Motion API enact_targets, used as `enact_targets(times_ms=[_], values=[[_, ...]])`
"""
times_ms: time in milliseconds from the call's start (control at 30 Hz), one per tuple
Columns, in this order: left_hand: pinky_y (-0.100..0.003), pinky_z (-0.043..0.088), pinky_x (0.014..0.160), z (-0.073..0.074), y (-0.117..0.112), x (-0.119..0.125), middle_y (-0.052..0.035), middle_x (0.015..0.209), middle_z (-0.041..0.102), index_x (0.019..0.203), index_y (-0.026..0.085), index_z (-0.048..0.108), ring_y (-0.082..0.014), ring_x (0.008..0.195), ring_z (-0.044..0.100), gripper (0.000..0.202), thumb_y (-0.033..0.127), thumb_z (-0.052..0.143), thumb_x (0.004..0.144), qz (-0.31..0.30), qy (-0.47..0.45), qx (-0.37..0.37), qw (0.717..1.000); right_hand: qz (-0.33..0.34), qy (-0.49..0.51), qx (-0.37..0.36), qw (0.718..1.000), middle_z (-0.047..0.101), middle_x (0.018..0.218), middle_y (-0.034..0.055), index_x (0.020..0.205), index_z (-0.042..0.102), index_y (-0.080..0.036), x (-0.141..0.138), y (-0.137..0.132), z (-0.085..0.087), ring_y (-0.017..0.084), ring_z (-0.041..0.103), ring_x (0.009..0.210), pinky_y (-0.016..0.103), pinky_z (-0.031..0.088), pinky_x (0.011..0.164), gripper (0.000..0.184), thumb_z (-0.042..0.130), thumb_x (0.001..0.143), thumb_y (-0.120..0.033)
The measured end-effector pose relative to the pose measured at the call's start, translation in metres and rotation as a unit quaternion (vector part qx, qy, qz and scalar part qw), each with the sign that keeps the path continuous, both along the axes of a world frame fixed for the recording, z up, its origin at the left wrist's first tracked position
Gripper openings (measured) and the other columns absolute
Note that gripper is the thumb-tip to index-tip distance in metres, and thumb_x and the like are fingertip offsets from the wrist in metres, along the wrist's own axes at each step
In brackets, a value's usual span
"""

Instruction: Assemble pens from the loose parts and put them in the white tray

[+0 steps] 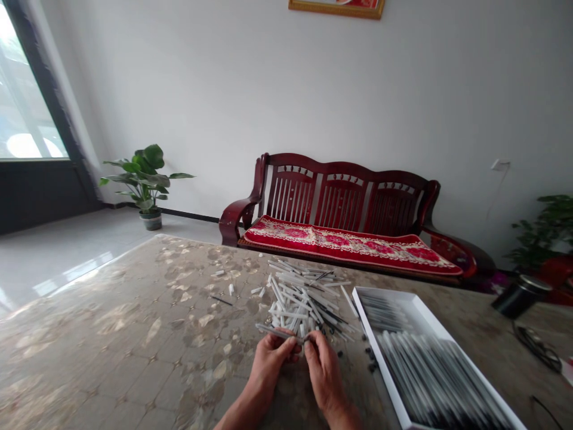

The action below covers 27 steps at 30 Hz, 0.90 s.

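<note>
Left hand (268, 358) and right hand (323, 361) pinch one pen (273, 331) between them. Pile (304, 298) just beyond; tray (373, 337) right, jar (519, 295) farther

The framed picture (336, 7) is cut by the top edge; the white tray (385, 291) runs past the bottom edge, its rows blurred; the left hand (270, 360) and right hand (324, 365) hide part of the slim piece (274, 331); nearby dark bits (370, 356) are too small to tell

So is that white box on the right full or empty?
Partly full. Rows of pens lie side by side in the white box, while a strip of its bottom shows bare at the far end.
</note>
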<state>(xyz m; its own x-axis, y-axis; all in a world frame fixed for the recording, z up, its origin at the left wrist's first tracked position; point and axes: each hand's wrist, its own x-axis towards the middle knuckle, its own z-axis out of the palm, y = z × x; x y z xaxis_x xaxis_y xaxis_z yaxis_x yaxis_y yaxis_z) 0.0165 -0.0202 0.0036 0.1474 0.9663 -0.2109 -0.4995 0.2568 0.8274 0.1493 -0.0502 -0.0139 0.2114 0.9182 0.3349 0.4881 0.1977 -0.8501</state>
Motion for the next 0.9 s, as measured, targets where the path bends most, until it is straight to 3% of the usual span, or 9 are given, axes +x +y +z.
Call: enact_targets(times_ms=[167,367,567,767,900], values=[[-0.023,0.052,0.054,-0.0006,-0.0006,0.002,-0.0002,0.06,0.068,0.071,0.015,0.066,-0.0141,0.056,0.064,0.041,0.041,0.09,0.05,-0.018,0.022,0.016,0.999,-0.015,-0.014,-0.025,0.999,0.066,0.067,0.0032,0.071,0.059,-0.024,0.0009,0.0012,-0.0078,0.018,0.062,0.063,0.025,0.047,0.06,0.043,0.038,0.095,-0.052],[-0.022,0.051,0.053,-0.0018,-0.0003,0.0006,0.001,0.062,0.068,0.072,0.016,0.066,-0.0136,0.058,0.064,0.042,0.04,0.09,0.049,-0.001,0.012,0.0,1.0,0.007,0.005,-0.007,1.0,0.071,0.083,0.0046,0.089,0.064,-0.022,0.0005,-0.0005,-0.0027,0.019,0.066,0.077,0.025,0.05,0.069,0.035,0.042,0.094,-0.049],[-0.022,0.051,0.052,-0.0028,-0.0015,0.0006,0.0007,0.06,0.067,0.071,0.015,0.065,-0.0136,0.056,0.063,0.041,0.041,0.09,0.05,-0.023,0.025,0.01,0.999,-0.01,-0.023,-0.027,0.999,0.064,0.064,0.0015,0.069,0.058,-0.023,-0.0007,0.0002,-0.0021,0.017,0.061,0.06,0.025,0.045,0.058,0.042,0.039,0.095,-0.05],[-0.022,0.051,0.054,0.0014,-0.0007,-0.0003,0.0009,0.063,0.068,0.073,0.015,0.066,-0.0135,0.058,0.064,0.042,0.041,0.09,0.05,-0.005,0.014,-0.004,1.0,0.01,-0.01,-0.001,1.0,0.07,0.079,0.0031,0.083,0.062,-0.023,-0.0003,-0.0023,0.0001,0.018,0.065,0.072,0.024,0.048,0.065,0.031,0.044,0.094,-0.046],[-0.022,0.05,0.052,-0.0006,-0.0005,0.0003,0.0007,0.059,0.067,0.071,0.015,0.065,-0.0137,0.055,0.064,0.043,0.042,0.09,0.049,-0.021,0.028,0.005,0.999,-0.008,-0.031,-0.013,0.999,0.066,0.067,0.0025,0.071,0.059,-0.024,0.0001,0.0,-0.0059,0.018,0.062,0.062,0.025,0.046,0.058,0.038,0.041,0.095,-0.047]])
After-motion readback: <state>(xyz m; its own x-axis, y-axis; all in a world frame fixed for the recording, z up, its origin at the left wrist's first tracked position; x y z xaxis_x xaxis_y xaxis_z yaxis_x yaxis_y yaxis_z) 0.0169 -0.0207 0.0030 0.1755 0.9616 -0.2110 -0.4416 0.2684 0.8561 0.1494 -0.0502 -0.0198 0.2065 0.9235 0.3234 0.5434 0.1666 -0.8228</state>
